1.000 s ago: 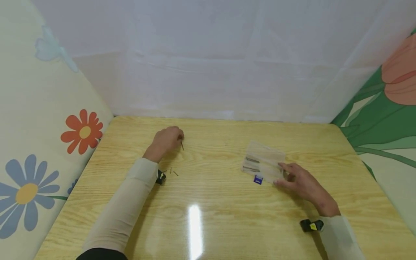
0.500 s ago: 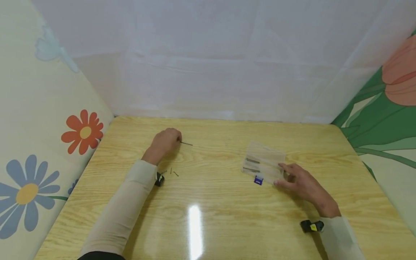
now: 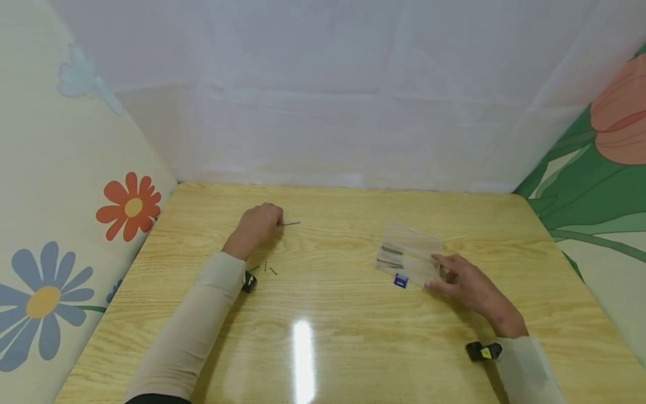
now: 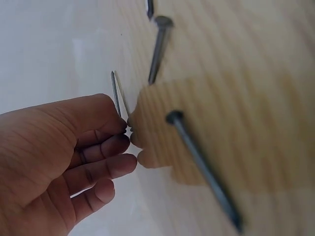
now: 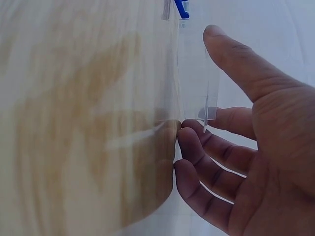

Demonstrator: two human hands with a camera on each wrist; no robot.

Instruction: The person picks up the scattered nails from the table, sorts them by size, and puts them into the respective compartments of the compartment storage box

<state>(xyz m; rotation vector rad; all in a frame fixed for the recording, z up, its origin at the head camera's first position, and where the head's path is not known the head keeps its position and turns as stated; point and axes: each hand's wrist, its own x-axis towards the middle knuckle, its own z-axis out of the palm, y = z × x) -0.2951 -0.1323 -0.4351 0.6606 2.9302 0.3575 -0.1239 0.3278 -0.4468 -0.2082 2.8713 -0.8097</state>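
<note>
Nails (image 4: 206, 172) on the table (image 3: 343, 314), well to the left of the box (image 3: 423, 244).

The left hand (image 3: 259, 221) and right hand (image 3: 466, 283) are bare, both sticking out of long, pale cream sleeves. The left sleeve (image 3: 184, 328), between seven and eight o'clock in the head view, is smooth with a few soft creases; its cuff (image 3: 225, 269) is a shade lighter and greyer. Toward seven o'clock it meets a black curved edge (image 3: 158, 399). A small black gadget (image 3: 249, 281) sits at about four o'clock of that cuff. The right sleeve (image 3: 531, 367), at four o'clock, has a black gadget (image 3: 474, 351) at nine o'clock of its end, marked with a yellow patch (image 3: 487, 353).
</note>
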